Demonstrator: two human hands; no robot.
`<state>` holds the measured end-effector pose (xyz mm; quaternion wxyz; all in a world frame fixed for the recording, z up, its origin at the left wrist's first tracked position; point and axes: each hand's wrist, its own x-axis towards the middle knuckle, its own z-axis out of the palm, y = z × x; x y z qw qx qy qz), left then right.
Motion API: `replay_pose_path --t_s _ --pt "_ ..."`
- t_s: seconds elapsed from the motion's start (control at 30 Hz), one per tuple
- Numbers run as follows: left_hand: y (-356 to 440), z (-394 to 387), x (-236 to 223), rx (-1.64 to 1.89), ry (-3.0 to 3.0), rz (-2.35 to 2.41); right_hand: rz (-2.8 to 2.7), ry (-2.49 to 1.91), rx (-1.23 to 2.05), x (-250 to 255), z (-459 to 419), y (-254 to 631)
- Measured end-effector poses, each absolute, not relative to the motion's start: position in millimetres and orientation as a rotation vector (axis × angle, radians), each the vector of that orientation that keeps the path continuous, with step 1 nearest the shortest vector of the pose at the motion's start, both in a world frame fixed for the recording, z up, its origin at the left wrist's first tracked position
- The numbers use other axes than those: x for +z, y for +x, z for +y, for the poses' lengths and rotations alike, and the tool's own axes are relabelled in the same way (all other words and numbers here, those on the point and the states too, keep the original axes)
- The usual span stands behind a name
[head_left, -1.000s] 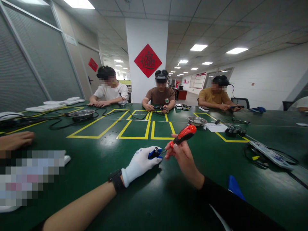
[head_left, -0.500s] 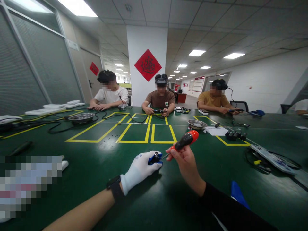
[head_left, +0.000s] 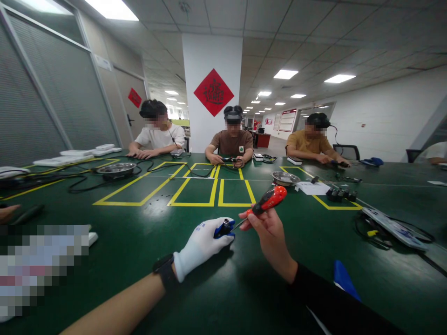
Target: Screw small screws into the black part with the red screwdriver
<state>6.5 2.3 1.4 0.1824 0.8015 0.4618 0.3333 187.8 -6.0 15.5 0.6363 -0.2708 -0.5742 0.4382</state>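
My left hand (head_left: 206,239), in a white glove with blue fingertips, is closed round a small black cylindrical part (head_left: 226,226) with a metallic top end. Most of that part is hidden by the glove, so its kind is unclear. My bare right hand (head_left: 270,235) grips a screwdriver (head_left: 269,200) with a red and black handle. Its shaft slants down to the left, and the tip reaches the black part; whether it sits in a screw cannot be made out. Both hands are just above the green table (head_left: 240,298).
Yellow tape rectangles (head_left: 192,204) mark the table ahead. Metal bowls (head_left: 285,178) stand left and right. A power strip (head_left: 394,228) with cables, several black parts (head_left: 340,194) and a blue cloth-like piece (head_left: 345,281) lie to the right. Three people sit opposite; another person's hand (head_left: 9,213) shows at left.
My hands stay nearly in place, with the screwdriver handle a little lower and turned slightly. Another person's hand has come in at the left edge.
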Motion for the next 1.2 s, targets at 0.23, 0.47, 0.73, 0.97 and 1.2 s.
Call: replay_pose_path --t_s 0.23,0.47,0.73,0.97,1.2 --pt "5.9 1.5 2.4 0.948 2.265 1.286 -1.273 -0.575 1.063 11.5 -2.0 190.7" --pt "6.0 0.6 1.7 0.941 2.272 1.283 -1.255 -0.569 1.136 11.8 -1.0 190.4" --pt "5.7 3.7 -2.1 0.931 2.252 1.302 -1.240 -0.617 1.059 10.6 3.2 190.6" --pt "6.5 2.8 -0.2 0.925 2.258 1.303 -1.221 -0.484 1.164 9.4 -1.7 191.4" --pt "6.4 3.7 -0.9 0.916 2.251 1.304 -1.253 -0.522 1.137 10.3 1.4 190.8"
